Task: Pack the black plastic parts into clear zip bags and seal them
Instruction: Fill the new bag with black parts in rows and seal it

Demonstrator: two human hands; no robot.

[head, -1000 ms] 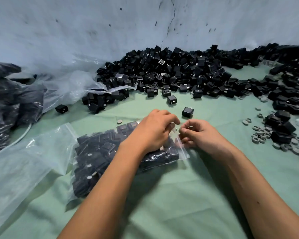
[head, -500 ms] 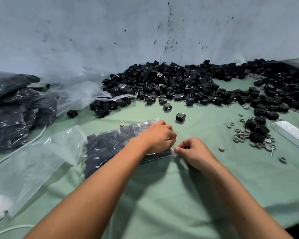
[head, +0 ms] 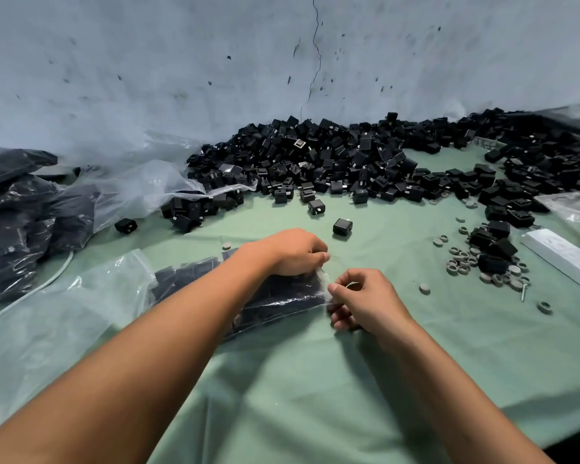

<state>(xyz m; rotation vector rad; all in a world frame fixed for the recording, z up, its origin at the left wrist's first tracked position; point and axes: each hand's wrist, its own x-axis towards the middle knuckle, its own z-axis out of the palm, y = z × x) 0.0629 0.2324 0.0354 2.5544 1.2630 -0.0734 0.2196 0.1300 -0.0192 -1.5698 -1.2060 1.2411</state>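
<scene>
On a green cloth-covered table (head: pixel 315 390) set against a scuffed, cracked grey wall (head: pixel 215 61), a person works the mouth of one clear zip bag (head: pixel 188 276) packed with black plastic parts. That bag lies flat at the table's centre, partly under the left forearm. The left hand (head: pixel 292 251) has its fingers curled over the bag's far corner, gripping the plastic; the right hand (head: pixel 365 298) pinches the bag's open edge between thumb and forefinger, just beside the left.

Behind the hands, one large heap of loose black parts (head: pixel 349 162) runs along the wall, too many to count. Three stray parts sit apart from it: one (head: pixel 342 226) just beyond the left hand, one (head: pixel 316 206) nearer the heap, and one (head: pixel 125 225) off to the left.

One empty clear bag (head: pixel 47 313) lies flat at left, touching the filled one. Dark, filled bags (head: pixel 17 212) are stacked at far left; their number cannot be told. Right of the hands, a scatter of small grey rings and discs (head: pixel 462 259) mixes with a few more black parts, beside one screw (head: pixel 524 289) and one white box (head: pixel 563 252).
</scene>
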